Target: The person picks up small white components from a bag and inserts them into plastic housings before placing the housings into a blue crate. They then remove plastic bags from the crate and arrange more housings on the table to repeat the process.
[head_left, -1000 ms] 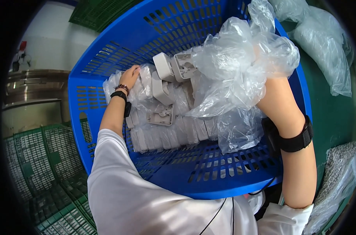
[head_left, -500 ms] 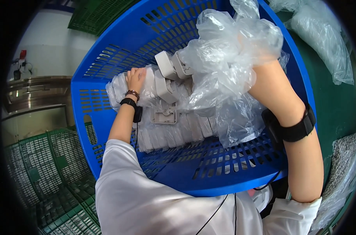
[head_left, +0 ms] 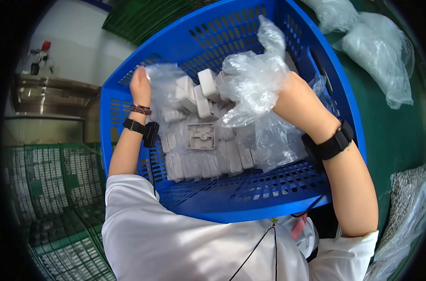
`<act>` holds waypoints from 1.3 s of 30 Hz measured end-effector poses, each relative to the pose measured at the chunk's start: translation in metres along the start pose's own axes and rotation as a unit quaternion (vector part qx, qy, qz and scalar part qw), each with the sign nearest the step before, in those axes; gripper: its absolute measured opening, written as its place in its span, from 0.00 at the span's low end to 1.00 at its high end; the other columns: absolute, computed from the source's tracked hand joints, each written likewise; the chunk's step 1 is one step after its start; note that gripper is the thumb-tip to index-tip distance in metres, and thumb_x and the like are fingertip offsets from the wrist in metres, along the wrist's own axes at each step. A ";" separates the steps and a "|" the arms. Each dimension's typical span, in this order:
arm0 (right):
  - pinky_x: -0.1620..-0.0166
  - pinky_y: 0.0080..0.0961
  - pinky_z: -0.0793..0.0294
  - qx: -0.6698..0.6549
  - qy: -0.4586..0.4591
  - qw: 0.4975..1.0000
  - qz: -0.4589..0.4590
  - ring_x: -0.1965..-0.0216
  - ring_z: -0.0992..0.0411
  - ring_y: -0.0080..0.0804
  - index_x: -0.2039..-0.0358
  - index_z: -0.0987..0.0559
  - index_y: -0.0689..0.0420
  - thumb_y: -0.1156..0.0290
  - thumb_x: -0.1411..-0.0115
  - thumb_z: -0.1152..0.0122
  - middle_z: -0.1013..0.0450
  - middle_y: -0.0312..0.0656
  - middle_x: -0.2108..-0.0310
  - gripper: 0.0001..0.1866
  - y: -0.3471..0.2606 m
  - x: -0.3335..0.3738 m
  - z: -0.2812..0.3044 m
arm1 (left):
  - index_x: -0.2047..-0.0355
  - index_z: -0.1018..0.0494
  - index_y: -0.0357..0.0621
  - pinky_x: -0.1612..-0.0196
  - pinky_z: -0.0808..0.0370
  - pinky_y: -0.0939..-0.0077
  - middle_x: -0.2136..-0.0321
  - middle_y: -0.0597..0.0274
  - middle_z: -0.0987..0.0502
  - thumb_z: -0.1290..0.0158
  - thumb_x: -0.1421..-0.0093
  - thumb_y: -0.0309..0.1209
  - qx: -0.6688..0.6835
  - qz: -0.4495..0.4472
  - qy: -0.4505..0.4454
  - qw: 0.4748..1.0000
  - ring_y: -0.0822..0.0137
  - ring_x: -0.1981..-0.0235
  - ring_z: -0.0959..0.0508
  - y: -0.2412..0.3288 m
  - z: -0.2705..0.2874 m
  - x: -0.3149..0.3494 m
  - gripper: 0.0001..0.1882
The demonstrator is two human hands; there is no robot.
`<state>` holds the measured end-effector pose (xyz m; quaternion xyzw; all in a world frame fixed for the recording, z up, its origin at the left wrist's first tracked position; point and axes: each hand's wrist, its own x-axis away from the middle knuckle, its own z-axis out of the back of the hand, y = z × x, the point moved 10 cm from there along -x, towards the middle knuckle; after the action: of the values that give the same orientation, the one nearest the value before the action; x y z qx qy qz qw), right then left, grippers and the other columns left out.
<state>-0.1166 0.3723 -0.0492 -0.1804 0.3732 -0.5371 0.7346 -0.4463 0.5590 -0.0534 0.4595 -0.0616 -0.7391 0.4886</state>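
A blue slotted plastic crate (head_left: 231, 206) lies under both my hands. At its left side my left hand (head_left: 141, 86) has its fingers closed on a clear plastic bag (head_left: 164, 77), which spreads rightward over some white box-shaped plastic parts (head_left: 187, 91). My right hand (head_left: 288, 91), partly covered by film, grips a bunch of crumpled clear plastic bags (head_left: 253, 77). Between the hands, an unwrapped light-grey plastic housing (head_left: 201, 136) shows its ribbed hollow inside. Bag-wrapped parts (head_left: 199, 165) stand in a row along the near side of the crate. More loose film (head_left: 276, 145) lies at the crate's right.
Full clear bags (head_left: 379, 51) rest on a green surface (head_left: 363, 126) at the right, with a grey speckled bundle (head_left: 407, 201) nearer. Green mesh crates (head_left: 58, 187) stand at the left, another (head_left: 138, 21) behind. A metal cabinet (head_left: 51, 100) is at the far left.
My left hand has moved left, drawing a plastic bag off toward the crate's edge. My right hand has shifted lower and left with the crumpled bags. The view has shifted slightly.
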 end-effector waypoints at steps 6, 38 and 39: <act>0.52 0.35 0.33 -0.033 0.144 0.985 0.089 0.50 0.38 0.49 0.49 0.34 0.58 0.73 0.55 0.43 0.38 0.48 0.47 0.29 -0.045 0.001 0.025 | 0.65 0.31 0.36 0.63 0.31 0.83 0.72 0.66 0.29 0.55 0.41 0.23 0.253 -0.106 -0.150 0.950 0.76 0.69 0.29 0.200 -0.042 0.034 0.05; 0.52 0.39 0.34 0.378 0.175 0.907 -0.063 0.54 0.34 0.45 0.53 0.30 0.54 0.64 0.50 0.42 0.32 0.46 0.55 0.23 0.074 0.010 0.055 | 0.54 0.34 0.54 0.51 0.38 0.61 0.57 0.52 0.34 0.55 0.44 0.51 -0.344 0.025 -0.251 0.904 0.53 0.52 0.36 -0.199 -0.036 0.076 0.22; 0.52 0.39 0.34 0.376 0.167 0.908 -0.071 0.54 0.34 0.46 0.53 0.30 0.54 0.63 0.50 0.42 0.32 0.46 0.55 0.23 0.075 0.012 0.052 | 0.54 0.34 0.54 0.52 0.37 0.61 0.58 0.52 0.34 0.56 0.44 0.51 -0.322 0.022 -0.242 0.915 0.53 0.53 0.35 -0.200 -0.034 0.076 0.22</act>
<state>-0.0277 0.3808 -0.0694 0.1758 0.2468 -0.7110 0.6346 -0.5622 0.6151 -0.2275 0.0830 0.0538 -0.7967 0.5962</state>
